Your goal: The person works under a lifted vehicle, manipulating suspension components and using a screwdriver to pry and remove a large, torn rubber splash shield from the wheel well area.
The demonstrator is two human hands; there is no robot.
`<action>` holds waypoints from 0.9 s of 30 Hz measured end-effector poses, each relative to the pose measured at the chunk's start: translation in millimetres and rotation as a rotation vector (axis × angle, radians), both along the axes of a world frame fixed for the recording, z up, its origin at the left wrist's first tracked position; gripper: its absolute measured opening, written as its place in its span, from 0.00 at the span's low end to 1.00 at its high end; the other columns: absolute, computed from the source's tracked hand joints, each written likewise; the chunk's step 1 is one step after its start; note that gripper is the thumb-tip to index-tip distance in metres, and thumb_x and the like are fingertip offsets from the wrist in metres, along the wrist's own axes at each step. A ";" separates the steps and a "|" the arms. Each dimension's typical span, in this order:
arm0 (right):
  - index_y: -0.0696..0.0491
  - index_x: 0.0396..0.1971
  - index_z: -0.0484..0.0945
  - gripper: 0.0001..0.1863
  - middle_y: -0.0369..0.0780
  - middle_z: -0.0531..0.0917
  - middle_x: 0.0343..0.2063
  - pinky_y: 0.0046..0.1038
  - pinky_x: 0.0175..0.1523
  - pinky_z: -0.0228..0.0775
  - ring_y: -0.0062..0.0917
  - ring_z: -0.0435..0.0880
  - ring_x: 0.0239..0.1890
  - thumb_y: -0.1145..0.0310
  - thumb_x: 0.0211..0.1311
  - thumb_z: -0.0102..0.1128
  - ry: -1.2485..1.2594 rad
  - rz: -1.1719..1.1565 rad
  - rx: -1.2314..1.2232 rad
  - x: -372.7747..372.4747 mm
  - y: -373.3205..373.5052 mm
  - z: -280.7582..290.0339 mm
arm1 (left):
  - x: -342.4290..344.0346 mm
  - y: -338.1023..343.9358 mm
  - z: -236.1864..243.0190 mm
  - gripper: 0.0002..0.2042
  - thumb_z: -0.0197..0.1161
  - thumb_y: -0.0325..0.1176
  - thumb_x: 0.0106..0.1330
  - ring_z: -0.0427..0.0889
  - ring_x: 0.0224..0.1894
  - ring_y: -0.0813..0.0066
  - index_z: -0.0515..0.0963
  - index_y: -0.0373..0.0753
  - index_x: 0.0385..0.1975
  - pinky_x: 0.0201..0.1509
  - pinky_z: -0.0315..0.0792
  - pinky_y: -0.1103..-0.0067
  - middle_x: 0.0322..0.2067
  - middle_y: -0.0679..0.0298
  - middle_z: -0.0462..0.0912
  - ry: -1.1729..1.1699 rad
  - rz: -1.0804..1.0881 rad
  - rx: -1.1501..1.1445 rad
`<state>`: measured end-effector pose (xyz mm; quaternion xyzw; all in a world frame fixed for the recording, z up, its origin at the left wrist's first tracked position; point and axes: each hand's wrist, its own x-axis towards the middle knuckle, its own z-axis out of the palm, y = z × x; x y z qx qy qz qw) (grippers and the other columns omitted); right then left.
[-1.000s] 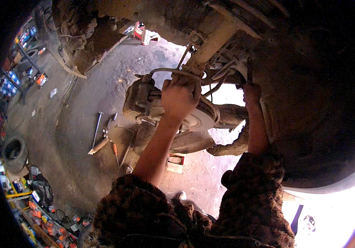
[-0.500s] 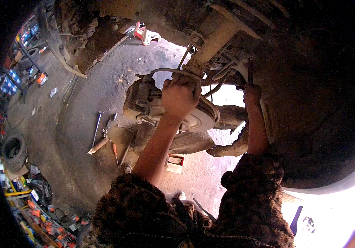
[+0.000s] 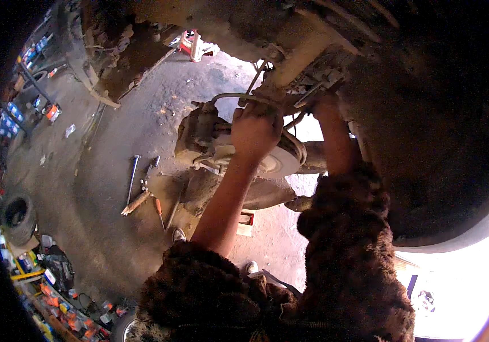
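- Brown, dirt-caked tubular metal strut (image 3: 296, 48) slants down from upper right, lower end just above the pale grey round metal brake disc (image 3: 281, 163). Both sit in the wheel arch, upper middle of view.
- Left hand (image 3: 256, 131): fingers curled, back of hand toward camera, up against the lower end of the strut, above the disc. Fingertips out of sight; can't tell how firm the grip is or on what exactly.
- Right hand (image 3: 325, 108): raised on the right side of the strut, in shadow among dark metal parts. Can't tell if its fingers are spread or pinching something.
- Hands are apart, strut end between them.
- Thin curved brown hose (image 3: 233, 96) arcs over the left hand.
- Dirty brown blocky caliper (image 3: 199, 128) sits at the disc's left edge.
- Fuzzy dark brown sleeves (image 3: 347, 239) on both forearms.
- Grey-brown dusty floor (image 3: 108, 239), left of the disc: long thin grey metal bar (image 3: 133, 179), pale rough wooden piece (image 3: 136, 203), orange-handled screwdriver (image 3: 158, 206), lying near each other.
- Small red-and-white box (image 3: 245, 224) on the floor below the disc, partly hidden by the left forearm.
- Black rubber tyre (image 3: 18, 218) at far left.
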<state>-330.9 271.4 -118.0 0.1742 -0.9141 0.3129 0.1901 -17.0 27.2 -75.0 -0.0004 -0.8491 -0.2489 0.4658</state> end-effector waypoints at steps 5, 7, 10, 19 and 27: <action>0.50 0.32 0.72 0.09 0.36 0.68 0.11 0.34 0.15 0.58 0.28 0.69 0.10 0.61 0.67 0.53 -0.001 -0.116 -0.087 50.4 99.8 -17.6 | -0.5 9.0 1.0 0.10 0.61 0.40 0.60 0.82 0.40 0.61 0.85 0.43 0.28 0.44 0.73 0.61 0.33 0.61 0.85 -0.021 -0.002 0.035; 0.50 0.33 0.72 0.09 0.37 0.68 0.11 0.34 0.15 0.59 0.28 0.69 0.11 0.61 0.67 0.53 -0.006 -0.100 -0.110 50.9 96.1 -12.8 | 1.1 -0.5 4.4 0.10 0.61 0.41 0.60 0.83 0.38 0.61 0.85 0.44 0.29 0.43 0.73 0.61 0.32 0.60 0.85 0.024 0.065 0.020; 0.51 0.34 0.72 0.08 0.37 0.68 0.11 0.35 0.15 0.59 0.29 0.69 0.11 0.62 0.67 0.53 -0.016 -0.114 -0.114 46.0 100.2 -12.0 | 1.7 -3.6 5.8 0.10 0.62 0.44 0.61 0.84 0.33 0.59 0.85 0.46 0.31 0.41 0.74 0.60 0.31 0.57 0.85 0.000 0.073 0.021; 0.52 0.37 0.72 0.08 0.39 0.69 0.12 0.36 0.16 0.61 0.31 0.70 0.12 0.63 0.67 0.53 -0.099 -0.178 -0.221 53.9 130.4 -30.6 | -5.1 -2.5 3.5 0.14 0.58 0.46 0.64 0.84 0.31 0.58 0.84 0.43 0.30 0.40 0.75 0.60 0.30 0.57 0.85 -0.071 0.055 -0.002; 0.53 0.40 0.73 0.09 0.40 0.69 0.12 0.38 0.17 0.63 0.32 0.71 0.13 0.64 0.66 0.53 -0.938 -0.428 -1.098 201.9 161.4 -132.2 | -1.4 -3.9 7.4 0.14 0.59 0.46 0.63 0.85 0.33 0.60 0.86 0.43 0.29 0.42 0.75 0.61 0.33 0.58 0.86 -0.141 0.083 -0.075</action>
